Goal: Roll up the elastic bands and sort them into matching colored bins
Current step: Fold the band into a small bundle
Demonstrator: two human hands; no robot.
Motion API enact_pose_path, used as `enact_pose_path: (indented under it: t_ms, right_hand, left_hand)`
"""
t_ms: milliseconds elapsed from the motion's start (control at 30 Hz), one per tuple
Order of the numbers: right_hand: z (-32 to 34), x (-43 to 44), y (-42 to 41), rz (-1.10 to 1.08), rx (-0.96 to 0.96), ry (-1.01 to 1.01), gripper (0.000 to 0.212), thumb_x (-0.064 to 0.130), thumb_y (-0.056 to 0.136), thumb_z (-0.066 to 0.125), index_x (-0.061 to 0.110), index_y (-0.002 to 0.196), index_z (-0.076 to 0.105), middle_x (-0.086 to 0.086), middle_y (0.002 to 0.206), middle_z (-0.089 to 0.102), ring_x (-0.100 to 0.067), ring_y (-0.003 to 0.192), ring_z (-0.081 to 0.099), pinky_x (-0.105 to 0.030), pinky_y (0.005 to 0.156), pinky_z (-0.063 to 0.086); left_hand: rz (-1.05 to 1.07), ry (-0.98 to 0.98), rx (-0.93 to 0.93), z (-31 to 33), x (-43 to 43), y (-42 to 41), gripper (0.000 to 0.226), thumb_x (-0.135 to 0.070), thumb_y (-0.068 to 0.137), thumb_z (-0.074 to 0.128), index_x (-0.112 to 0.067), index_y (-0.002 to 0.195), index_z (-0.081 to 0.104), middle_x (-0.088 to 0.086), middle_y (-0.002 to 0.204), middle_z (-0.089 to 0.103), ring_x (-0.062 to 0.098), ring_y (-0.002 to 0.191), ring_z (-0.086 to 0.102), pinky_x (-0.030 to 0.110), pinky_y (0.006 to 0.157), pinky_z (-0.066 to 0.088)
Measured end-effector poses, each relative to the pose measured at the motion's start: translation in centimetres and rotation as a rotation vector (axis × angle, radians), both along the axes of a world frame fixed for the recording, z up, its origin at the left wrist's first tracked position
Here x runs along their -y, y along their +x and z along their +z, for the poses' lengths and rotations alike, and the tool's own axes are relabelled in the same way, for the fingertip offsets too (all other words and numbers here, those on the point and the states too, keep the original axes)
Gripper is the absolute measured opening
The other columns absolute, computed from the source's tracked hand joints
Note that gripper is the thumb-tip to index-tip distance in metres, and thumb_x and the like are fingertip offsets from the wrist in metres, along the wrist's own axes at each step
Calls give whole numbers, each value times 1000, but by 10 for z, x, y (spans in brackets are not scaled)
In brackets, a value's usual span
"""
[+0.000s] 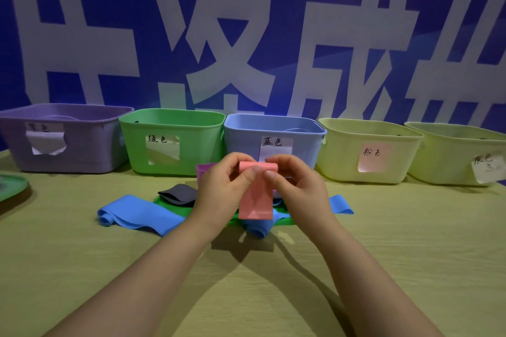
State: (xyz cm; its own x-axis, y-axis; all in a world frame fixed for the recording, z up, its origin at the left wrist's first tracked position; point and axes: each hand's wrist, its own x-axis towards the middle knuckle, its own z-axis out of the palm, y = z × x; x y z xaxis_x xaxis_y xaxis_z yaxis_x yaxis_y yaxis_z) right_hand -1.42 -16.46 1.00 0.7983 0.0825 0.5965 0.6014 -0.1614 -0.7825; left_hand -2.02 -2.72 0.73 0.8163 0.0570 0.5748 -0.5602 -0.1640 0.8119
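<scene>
Pink elastic band [256, 200] hangs long axis downward above the table [410, 241], top edge curled over. Our left hand [221, 189] and right hand [298, 189] both pinch that top, side by side; the pink-labelled bin [339, 156] stands beyond our right hand.

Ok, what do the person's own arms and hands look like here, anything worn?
Nothing worn shows. The left hand and right hand are bare: no gloves, rings or watch. The left forearm and right forearm are bare to the frame's bottom edge, no sleeves.
</scene>
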Motion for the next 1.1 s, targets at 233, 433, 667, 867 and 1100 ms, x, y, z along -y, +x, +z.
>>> enact_pose_path:
  t_ms: [233,433,667,867,1100]
  right_hand:
    - [1,0,-1,7,-20,11,18,14,88,59,30,80,60,12,76,64,7,68,58,-10,61,46]
    - [0,0,-1,25,-3,-33,21,18,86,63,35,98,58,9,93,63,0,81,60,-19,71,53]
    - [1,0,-1,21,-23,-8,18,14,88,59,31,83,61,10,78,66,0,71,60,-20,67,50]
    - [3,0,-4,-26,-48,-116,21,26,93,50,35,77,58,8,75,63,-13,77,61,-32,72,49]
    - [0,-1,-3,83,-66,-5,21,19,90,57,38,99,57,2,88,63,-5,79,60,-28,72,53]
  left_hand:
    - [30,36,7,-3,0,2,11,-22,82,66,-28,83,58,-5,77,66,9,69,57,30,64,46]
    - [60,45,23,-4,-2,1,26,-52,68,55,-28,78,57,-10,67,63,3,63,54,24,59,44]
    - [9,71,21,-5,-1,3,14,-35,77,70,-36,83,58,-9,76,63,7,69,56,32,66,48]
    - [79,134,46,-4,-1,1,12,-23,81,68,-29,79,57,-9,70,61,6,65,54,30,61,47]
    - [134,112,28,-1,0,-1,15,-30,82,64,-18,78,57,-6,65,58,5,61,50,30,59,42]
